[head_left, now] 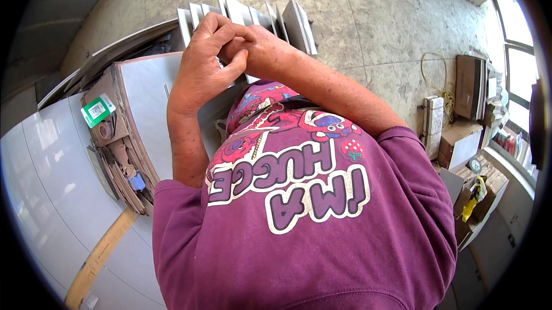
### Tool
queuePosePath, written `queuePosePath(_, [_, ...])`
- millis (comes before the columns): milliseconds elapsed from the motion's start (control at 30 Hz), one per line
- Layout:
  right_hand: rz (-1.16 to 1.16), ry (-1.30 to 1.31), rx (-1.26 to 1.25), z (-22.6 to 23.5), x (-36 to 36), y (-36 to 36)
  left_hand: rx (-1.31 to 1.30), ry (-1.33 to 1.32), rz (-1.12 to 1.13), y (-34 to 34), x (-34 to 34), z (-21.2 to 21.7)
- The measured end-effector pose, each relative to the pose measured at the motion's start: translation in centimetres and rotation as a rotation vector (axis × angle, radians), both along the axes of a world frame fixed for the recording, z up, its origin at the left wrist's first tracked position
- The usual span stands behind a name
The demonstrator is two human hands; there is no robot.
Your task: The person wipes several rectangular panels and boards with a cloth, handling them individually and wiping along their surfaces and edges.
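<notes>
Curling half open before a row of thin, straight-edged panels [237,11] standing far centre-left, the left hand [202,60], thumb and forefinger parted, overlaps the right hand [257,48], whose grip cannot be told, its fingers being largely hidden. Far right, mottled floor [397,22].

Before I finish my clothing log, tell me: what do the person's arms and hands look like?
The left hand and right hand are bare, without gloves. Short, plain purple sleeves leave both forearms uncovered.
</notes>
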State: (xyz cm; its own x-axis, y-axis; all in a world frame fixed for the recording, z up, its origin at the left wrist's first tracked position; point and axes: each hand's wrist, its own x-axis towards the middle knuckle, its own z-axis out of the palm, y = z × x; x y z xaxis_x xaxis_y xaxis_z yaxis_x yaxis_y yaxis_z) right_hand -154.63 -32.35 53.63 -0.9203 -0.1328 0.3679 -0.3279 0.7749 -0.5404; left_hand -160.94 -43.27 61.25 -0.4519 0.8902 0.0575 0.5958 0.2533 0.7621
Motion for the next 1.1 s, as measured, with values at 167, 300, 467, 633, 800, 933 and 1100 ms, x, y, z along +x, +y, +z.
queuePosePath(167, [-0.014, -0.003, -0.212, -0.2, 0.3, 0.0, -0.018, 0.038, -0.019, 0.0, -0.1, -0.1])
queuePosePath(300, [-0.018, -0.049, -0.189, 0.8, 0.3, 0.2, 0.047, -0.006, -0.022, -0.2, -0.3, -0.3])
queuePosePath(467, [-0.012, -0.02, -0.089, 0.0, 0.3, 0.4, 0.02, -0.018, -0.044, 0.3, -0.2, -0.1])
queuePosePath(633, [-0.022, -0.08, -0.237, 0.1, 0.3, 0.3, 0.013, 0.015, -0.01, 0.1, -0.6, -0.5])
queuePosePath(800, [-0.023, -0.062, -0.079, 0.1, 0.1, 0.6, 0.098, -0.061, 0.039, -0.6, -0.6, -1.1])
queuePosePath(933, [-0.056, -0.151, -0.009, 1.6, 0.3, 0.9, 0.131, 0.035, 0.113, -0.8, -0.5, -1.6])
queuePosePath(1100, [-0.065, -0.229, 0.182, 0.7, 0.1, 1.6, 0.05, 0.273, 0.149, -0.5, -0.3, -2.3])
